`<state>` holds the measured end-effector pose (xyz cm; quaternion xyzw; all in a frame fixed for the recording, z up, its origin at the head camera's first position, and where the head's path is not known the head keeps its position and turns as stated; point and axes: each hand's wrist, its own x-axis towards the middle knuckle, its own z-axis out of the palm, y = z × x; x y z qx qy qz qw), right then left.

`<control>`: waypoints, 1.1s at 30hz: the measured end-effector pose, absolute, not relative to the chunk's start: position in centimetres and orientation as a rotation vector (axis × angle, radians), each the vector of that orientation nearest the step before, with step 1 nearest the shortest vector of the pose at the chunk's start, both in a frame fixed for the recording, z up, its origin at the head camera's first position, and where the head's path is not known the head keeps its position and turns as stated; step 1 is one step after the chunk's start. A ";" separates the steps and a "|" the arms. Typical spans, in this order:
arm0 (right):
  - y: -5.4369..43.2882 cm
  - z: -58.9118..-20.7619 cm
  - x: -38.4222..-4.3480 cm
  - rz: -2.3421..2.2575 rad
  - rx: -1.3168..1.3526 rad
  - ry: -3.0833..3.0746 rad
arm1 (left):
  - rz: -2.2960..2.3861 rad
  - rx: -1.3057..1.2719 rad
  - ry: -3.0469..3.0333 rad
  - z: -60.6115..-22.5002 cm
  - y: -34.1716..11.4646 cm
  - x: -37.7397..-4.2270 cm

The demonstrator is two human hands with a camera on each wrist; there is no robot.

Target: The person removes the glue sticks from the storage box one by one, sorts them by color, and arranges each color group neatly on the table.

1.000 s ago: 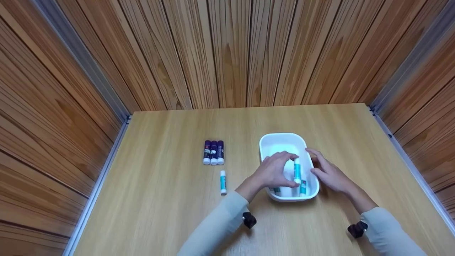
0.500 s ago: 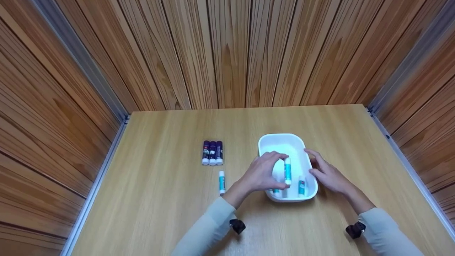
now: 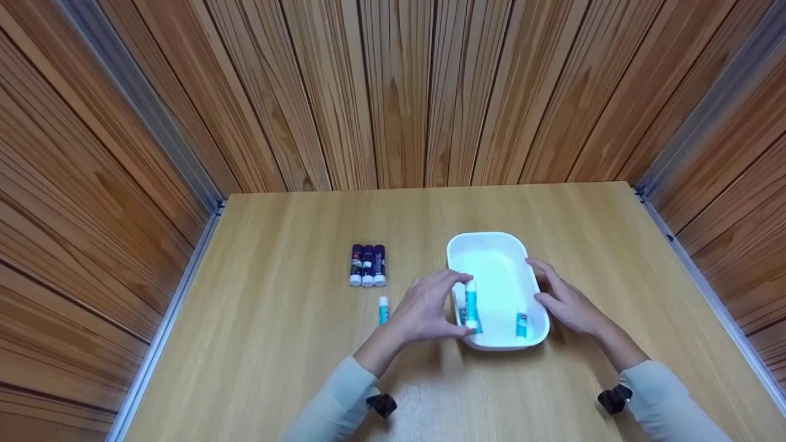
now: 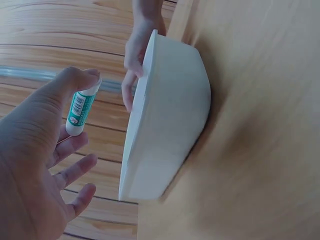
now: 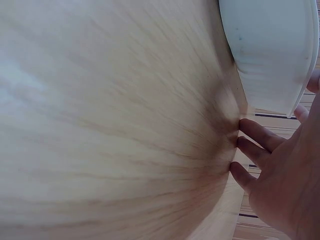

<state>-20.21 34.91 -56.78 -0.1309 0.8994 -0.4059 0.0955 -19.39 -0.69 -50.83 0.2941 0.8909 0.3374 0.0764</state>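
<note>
My left hand pinches a turquoise-and-white glue stick upright between thumb and index finger, over the left side of a white plastic tub. In the left wrist view the pinched stick shows a barcode label, and the other fingers are spread apart. Another turquoise glue stick lies at the right inside the tub; more turquoise shows low on its left side, partly hidden by the held stick. At the tub's right rim rests my right hand, thumb and index finger touching the edge, the remaining fingers spread down toward the table.
Three dark purple glue sticks with white ends lie side by side left of the tub. Below them a turquoise glue stick lies on the wooden table, partly hidden by my left wrist. Wood-panelled walls enclose the table.
My left hand has carried the pinched glue stick leftward across the tub, from its right side to its left rim. My right hand stays at the tub's edge.
</note>
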 end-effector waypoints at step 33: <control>34.9 -57.1 -20.3 -1.195 -0.330 2.656 | 1.206 0.540 2.658 -53.9 -14.4 -18.6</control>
